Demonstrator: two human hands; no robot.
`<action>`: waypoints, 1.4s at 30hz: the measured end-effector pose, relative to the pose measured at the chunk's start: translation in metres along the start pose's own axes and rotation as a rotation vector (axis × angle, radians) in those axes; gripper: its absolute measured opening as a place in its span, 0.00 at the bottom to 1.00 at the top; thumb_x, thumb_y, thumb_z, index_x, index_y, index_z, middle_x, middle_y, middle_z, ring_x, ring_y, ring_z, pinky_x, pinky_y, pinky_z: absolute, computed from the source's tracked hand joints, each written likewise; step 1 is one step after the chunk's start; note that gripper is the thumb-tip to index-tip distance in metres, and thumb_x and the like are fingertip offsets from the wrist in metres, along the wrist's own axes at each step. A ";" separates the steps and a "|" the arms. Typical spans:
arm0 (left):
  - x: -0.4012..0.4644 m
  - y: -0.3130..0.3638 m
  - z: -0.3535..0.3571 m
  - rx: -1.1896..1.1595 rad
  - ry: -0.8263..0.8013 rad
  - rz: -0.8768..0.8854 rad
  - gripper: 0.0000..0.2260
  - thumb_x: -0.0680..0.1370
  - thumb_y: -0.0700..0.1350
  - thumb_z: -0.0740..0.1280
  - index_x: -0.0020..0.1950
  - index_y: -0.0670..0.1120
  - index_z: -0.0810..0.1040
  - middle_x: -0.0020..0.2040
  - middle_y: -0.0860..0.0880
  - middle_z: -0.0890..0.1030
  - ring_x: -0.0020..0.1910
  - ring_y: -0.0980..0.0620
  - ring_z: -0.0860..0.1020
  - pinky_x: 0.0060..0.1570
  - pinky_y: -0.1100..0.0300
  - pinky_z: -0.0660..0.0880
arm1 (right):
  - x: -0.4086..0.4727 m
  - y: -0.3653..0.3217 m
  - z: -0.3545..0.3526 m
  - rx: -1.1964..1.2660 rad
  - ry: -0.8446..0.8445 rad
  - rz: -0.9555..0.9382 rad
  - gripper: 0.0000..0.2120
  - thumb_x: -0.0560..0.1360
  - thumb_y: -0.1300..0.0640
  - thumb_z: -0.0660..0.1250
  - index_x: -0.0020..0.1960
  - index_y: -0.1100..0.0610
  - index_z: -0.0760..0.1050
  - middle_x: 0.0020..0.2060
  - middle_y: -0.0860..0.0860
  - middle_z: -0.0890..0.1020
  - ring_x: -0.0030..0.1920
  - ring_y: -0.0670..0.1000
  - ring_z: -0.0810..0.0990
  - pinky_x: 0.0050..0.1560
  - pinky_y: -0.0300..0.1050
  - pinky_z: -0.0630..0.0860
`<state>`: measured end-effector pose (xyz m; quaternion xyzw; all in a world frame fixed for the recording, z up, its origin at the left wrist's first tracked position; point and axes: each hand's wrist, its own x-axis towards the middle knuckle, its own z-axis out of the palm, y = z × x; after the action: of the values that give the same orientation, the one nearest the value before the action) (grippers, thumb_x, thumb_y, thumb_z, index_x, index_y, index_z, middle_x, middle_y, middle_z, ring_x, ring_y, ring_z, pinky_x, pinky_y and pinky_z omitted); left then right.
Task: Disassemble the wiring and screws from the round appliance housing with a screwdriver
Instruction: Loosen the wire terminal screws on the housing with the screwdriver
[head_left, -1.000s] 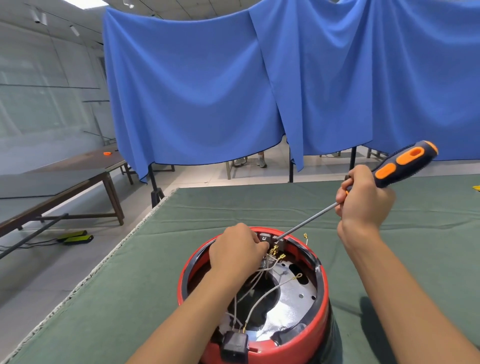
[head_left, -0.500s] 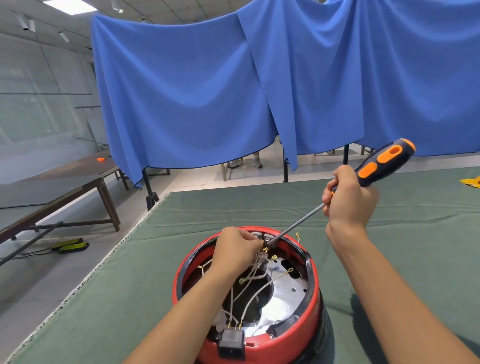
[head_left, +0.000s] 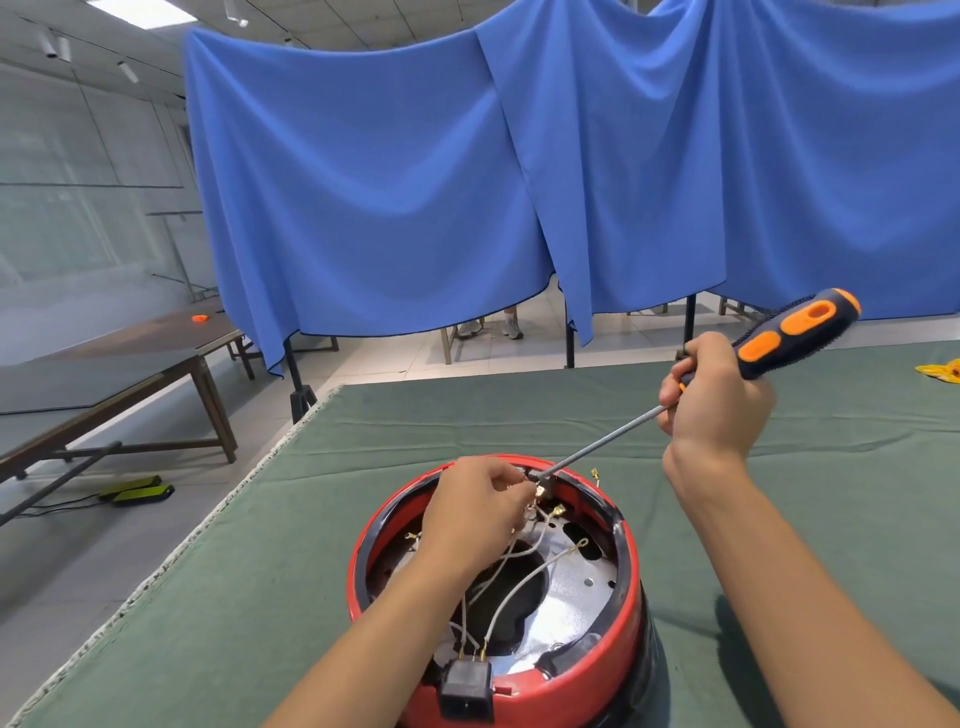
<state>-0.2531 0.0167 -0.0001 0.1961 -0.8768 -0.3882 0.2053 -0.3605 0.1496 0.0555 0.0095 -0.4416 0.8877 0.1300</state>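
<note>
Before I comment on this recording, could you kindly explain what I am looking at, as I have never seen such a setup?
There is no machine here: a person wears a camera on the head, so the picture looks forward and down over their own arms. On a green-covered table stands a round red appliance housing, opened up, with white wires and a black plug socket inside. The right hand grips a screwdriver with an orange and dark handle, its tip at the housing's far rim. The left hand pinches wires near that tip. Blue curtains hang behind.
</note>
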 end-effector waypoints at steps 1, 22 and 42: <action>0.000 0.000 -0.002 -0.048 0.048 0.002 0.06 0.75 0.46 0.69 0.38 0.49 0.82 0.27 0.51 0.80 0.24 0.56 0.73 0.37 0.52 0.77 | 0.001 -0.002 0.000 0.028 0.017 0.000 0.14 0.69 0.61 0.62 0.26 0.56 0.65 0.16 0.46 0.67 0.18 0.47 0.65 0.21 0.33 0.57; -0.004 0.006 -0.021 -0.704 0.514 0.134 0.05 0.79 0.42 0.65 0.45 0.45 0.80 0.37 0.48 0.84 0.27 0.51 0.79 0.23 0.62 0.74 | -0.031 0.000 0.010 -0.284 -0.622 -0.458 0.04 0.72 0.61 0.73 0.41 0.61 0.80 0.34 0.49 0.82 0.35 0.48 0.79 0.40 0.46 0.78; 0.002 0.005 -0.018 -0.798 0.287 -0.033 0.11 0.77 0.35 0.63 0.37 0.41 0.81 0.21 0.50 0.71 0.16 0.56 0.63 0.17 0.69 0.59 | -0.041 0.028 0.007 -0.837 -1.101 -0.326 0.08 0.70 0.65 0.74 0.38 0.55 0.79 0.33 0.46 0.80 0.35 0.43 0.77 0.40 0.40 0.76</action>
<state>-0.2462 0.0081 0.0153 0.1675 -0.6170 -0.6691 0.3789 -0.3280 0.1189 0.0321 0.4720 -0.7400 0.4790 0.0116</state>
